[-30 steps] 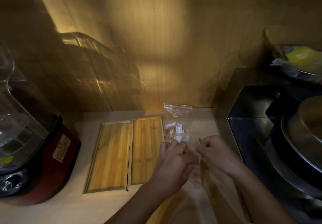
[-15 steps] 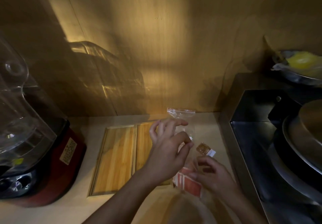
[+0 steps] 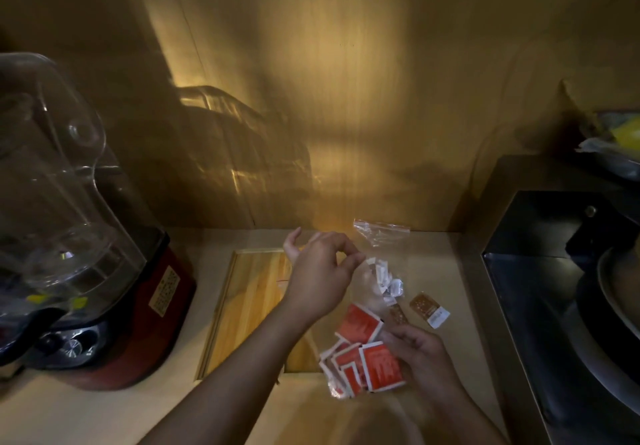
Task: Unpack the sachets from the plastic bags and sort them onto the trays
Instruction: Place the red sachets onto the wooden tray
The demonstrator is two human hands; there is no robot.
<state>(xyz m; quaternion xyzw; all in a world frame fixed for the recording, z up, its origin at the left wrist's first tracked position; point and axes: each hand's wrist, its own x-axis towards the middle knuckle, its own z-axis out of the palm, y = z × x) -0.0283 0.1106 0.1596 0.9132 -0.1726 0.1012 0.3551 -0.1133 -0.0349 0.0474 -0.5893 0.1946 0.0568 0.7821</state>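
Two bamboo trays (image 3: 249, 306) lie side by side on the counter, and my left forearm hides most of the right one. My left hand (image 3: 318, 271) is raised over them, thumb and forefinger pinched on the top of a clear plastic bag (image 3: 363, 283). Several red sachets (image 3: 360, 323) spill from the bag onto the counter. My right hand (image 3: 422, 358) holds a cluster of red sachets (image 3: 381, 365) at the bag's lower end. Small white sachets (image 3: 384, 278) lie behind them. A brown sachet (image 3: 429, 309) lies to the right. A second zip bag (image 3: 381, 233) rests by the wall.
A red-based blender (image 3: 114, 306) with a clear jug stands on the left of the counter. On the right sits a dark metal unit (image 3: 540, 271) with round pans. A bowl holding something yellow (image 3: 623, 140) sits at the far right. A wooden wall closes the back.
The bag has been pulled open and lifted by my left hand. Red, white and brown sachets have come out onto the counter. My right hand has dropped lower onto the red sachets.
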